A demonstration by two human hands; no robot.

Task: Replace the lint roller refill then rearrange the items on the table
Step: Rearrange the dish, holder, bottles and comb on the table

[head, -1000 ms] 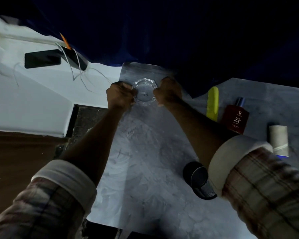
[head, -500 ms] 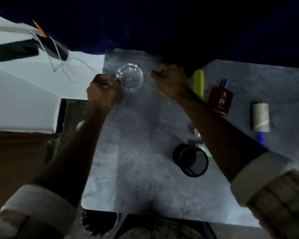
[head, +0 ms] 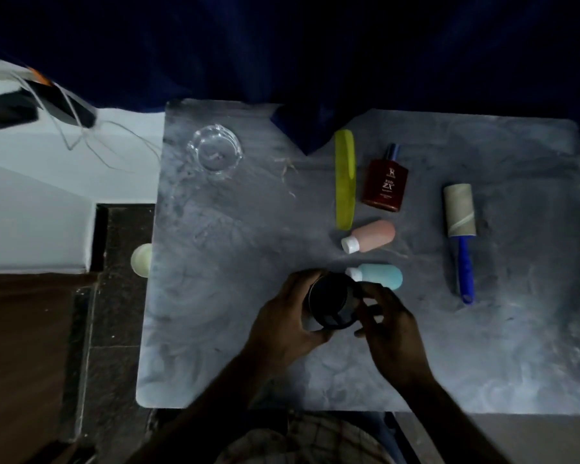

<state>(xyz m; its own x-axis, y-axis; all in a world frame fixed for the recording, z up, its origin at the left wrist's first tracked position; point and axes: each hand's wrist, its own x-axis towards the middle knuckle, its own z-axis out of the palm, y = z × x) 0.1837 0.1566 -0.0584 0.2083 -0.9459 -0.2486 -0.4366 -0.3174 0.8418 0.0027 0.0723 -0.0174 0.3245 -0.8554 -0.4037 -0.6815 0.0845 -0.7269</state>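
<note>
A black mesh cup [head: 332, 304] stands near the middle of the grey table [head: 482, 346]. My left hand [head: 287, 324] curls round its left side and my right hand [head: 387, 324] holds its right side. The lint roller [head: 460, 226], a bare cardboard roll on a blue handle, lies at the right. A clear glass dish [head: 216, 151] sits at the table's far left corner, with no hand on it.
A yellow-green comb [head: 345, 179], a red perfume bottle [head: 385, 185], a pink bottle [head: 370, 240] and a blue bottle [head: 380, 275] lie between cup and roller. Dark blue cloth [head: 308, 128] hangs over the far edge. A pale round object [head: 142, 259] sits left of the table.
Both hands left the glass dish at the far left corner and drew back to the black mesh cup, which they now hold. The view shifted back.
</note>
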